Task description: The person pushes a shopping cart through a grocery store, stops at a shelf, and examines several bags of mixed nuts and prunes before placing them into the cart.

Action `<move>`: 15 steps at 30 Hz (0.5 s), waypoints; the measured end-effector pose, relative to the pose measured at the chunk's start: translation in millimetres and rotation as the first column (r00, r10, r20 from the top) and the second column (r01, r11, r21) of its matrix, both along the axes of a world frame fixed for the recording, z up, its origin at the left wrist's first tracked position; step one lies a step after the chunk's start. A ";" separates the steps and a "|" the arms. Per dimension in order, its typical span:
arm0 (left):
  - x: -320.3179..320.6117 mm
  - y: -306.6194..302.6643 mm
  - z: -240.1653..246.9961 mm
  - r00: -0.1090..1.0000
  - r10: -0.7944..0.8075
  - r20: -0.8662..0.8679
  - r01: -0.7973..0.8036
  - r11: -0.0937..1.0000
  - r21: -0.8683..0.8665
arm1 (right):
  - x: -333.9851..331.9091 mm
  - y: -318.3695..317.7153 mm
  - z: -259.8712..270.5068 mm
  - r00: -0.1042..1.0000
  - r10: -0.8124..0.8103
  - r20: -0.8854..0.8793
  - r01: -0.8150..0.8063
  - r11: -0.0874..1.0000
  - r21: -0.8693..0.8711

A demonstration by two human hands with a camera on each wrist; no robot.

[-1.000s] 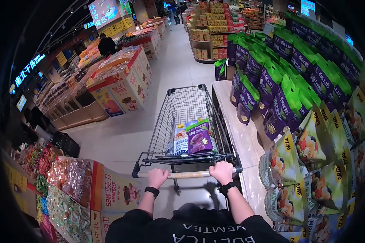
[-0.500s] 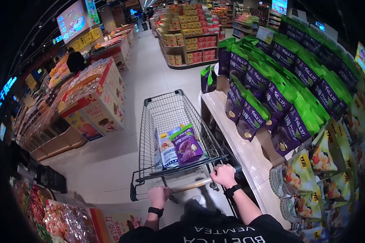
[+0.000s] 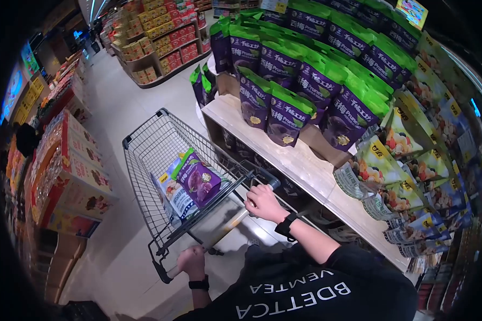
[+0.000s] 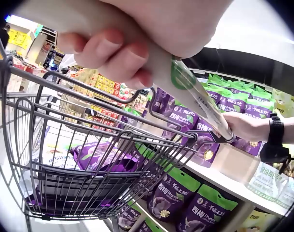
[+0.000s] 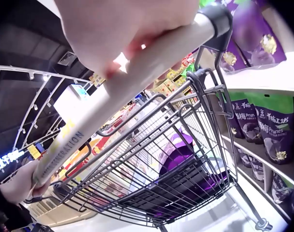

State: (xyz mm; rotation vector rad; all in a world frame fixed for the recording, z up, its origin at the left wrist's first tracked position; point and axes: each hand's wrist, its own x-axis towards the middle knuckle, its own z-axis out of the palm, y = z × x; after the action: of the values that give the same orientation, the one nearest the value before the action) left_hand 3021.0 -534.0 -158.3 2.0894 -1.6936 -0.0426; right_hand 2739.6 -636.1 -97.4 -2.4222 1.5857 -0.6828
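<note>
A wire shopping cart (image 3: 150, 155) stands in a store aisle beside a shelf of snack bags. Both hands grip its handle bar (image 3: 227, 224): my left hand (image 3: 191, 262) at the near end, my right hand (image 3: 262, 202) at the far end by the shelf. In the left wrist view the left fingers (image 4: 113, 53) curl round the bar (image 4: 195, 96); in the right wrist view the right hand (image 5: 132, 34) wraps the bar (image 5: 113, 101). Inside the basket lie a purple-and-green bag (image 3: 199, 179) and a blue-and-white bag (image 3: 172, 195).
A low white shelf (image 3: 284, 160) on the right carries purple-and-green prune bags (image 3: 284, 115) and yellow-green dried fruit bags (image 3: 383, 160). Red and yellow display bins (image 3: 69, 176) line the left. The tiled aisle (image 3: 118, 112) runs ahead toward stacked boxes (image 3: 160, 37).
The cart has swung left, its handle now slanting across the view. The view has turned toward the shelf on the right, which looks closer. Both hands keep their grip on the bar.
</note>
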 end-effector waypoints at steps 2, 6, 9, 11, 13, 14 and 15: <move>5.4 -6.1 17.0 0.992 -0.084 -0.090 0.095 0.987 0.127 | -5.4 3.3 9.9 0.994 0.029 0.105 -0.045 0.987 0.156; -11.2 -30.0 76.0 0.959 -0.187 -0.212 0.212 0.972 0.105 | -25.2 22.2 68.6 0.887 -0.050 0.459 -0.025 0.988 0.156; -57.7 -54.2 152.8 0.714 -0.358 -0.602 0.386 0.918 -0.088 | -53.5 51.8 138.1 0.876 -0.124 0.466 0.130 0.991 0.020; -94.8 -64.6 191.9 0.407 -0.714 -0.570 0.586 0.683 -0.437 | -76.2 76.7 167.8 0.876 -0.173 0.450 0.221 0.973 -0.058; -127.4 -69.1 214.9 0.182 -0.843 -0.506 0.657 0.487 -0.575 | -91.7 108.0 183.0 0.872 -0.236 0.429 0.300 0.950 -0.088; -142.7 -68.9 222.6 0.049 -0.877 -0.478 0.664 0.386 -0.640 | -98.9 124.3 184.6 0.872 -0.265 0.411 0.333 0.938 -0.102; -157.4 -69.4 229.8 -0.112 -0.884 -0.453 0.626 0.292 -0.723 | -107.1 140.2 181.2 0.861 -0.318 0.397 0.370 0.927 -0.061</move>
State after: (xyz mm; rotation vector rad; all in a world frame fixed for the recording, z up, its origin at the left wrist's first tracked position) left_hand 2863.5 -603.4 71.5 0.2397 -1.7560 -0.9811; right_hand 2632.6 -495.8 83.7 -1.9273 1.8596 -1.2748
